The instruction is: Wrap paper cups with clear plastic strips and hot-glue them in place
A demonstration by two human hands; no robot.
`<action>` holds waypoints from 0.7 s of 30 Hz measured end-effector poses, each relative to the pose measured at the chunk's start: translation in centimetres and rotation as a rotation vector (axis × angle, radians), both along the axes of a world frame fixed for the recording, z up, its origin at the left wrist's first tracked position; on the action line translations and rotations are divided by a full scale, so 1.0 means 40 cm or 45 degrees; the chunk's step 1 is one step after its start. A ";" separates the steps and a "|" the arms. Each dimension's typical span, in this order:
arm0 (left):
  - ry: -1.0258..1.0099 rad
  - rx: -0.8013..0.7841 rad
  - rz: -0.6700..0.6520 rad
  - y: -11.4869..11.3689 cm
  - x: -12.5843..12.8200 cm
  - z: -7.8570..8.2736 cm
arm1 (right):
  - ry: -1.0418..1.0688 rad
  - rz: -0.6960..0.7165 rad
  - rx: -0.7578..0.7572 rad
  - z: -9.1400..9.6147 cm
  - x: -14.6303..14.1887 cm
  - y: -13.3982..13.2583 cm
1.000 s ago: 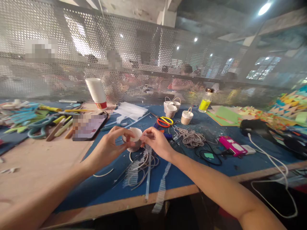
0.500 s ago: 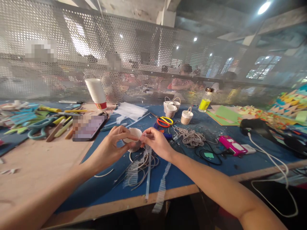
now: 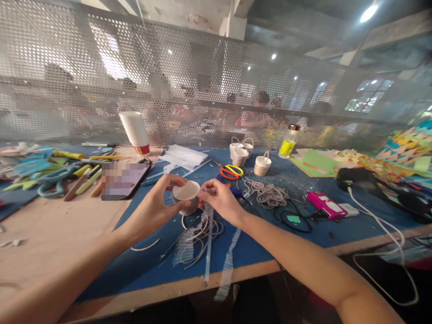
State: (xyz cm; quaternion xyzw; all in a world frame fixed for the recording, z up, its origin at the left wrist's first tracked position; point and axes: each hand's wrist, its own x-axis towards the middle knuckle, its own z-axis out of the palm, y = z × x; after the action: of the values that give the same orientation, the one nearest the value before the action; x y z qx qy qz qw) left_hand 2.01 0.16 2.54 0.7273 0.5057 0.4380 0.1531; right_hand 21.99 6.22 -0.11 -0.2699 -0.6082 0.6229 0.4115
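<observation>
A small paper cup [image 3: 188, 191] with its mouth upward is at the middle of the blue mat. My left hand [image 3: 161, 198] curves round its left side, thumb at the front and fingers behind the rim. On the cup's right, my right hand [image 3: 216, 198] has its thumb and fingertips pinched together close to the rim. What lies in that pinch is too small to make out. Just below the hands are loops of grey cord [image 3: 199, 254], a narrow pale strip [image 3: 208, 252] and a ruffled translucent strip [image 3: 227, 263] that hangs over the table edge.
Little cups with handles [image 3: 262, 165], red-and-yellow-handled scissors [image 3: 231, 172] and a cord bundle [image 3: 266, 191] lie beyond my right hand. A phone [image 3: 133, 180], stacked paper cups [image 3: 135, 132] and markers are leftward. A magenta device [image 3: 326, 205] with a white cable [image 3: 374, 220] sits right.
My left hand's fingers have drawn back from the right hand to the cup's left side, uncovering its mouth. My right hand stays at the cup's right edge.
</observation>
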 end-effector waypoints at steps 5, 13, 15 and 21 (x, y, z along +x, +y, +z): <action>-0.142 0.003 0.054 0.013 -0.005 -0.046 | -0.019 -0.045 -0.025 0.001 -0.002 -0.002; -0.416 -0.193 -0.020 0.024 0.005 -0.064 | -0.037 -0.036 -0.037 0.005 -0.005 -0.003; -0.439 -0.199 -0.042 0.021 0.005 -0.053 | -0.026 -0.026 -0.047 0.006 -0.004 -0.005; -0.432 -0.250 -0.136 0.010 0.002 -0.034 | -0.049 -0.047 0.030 0.001 0.003 -0.001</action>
State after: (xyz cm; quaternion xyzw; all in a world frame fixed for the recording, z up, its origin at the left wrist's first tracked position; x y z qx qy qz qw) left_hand 2.08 0.55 1.17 0.6504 0.4737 0.4942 0.3292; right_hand 22.12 6.19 -0.07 -0.2882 -0.6182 0.6027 0.4142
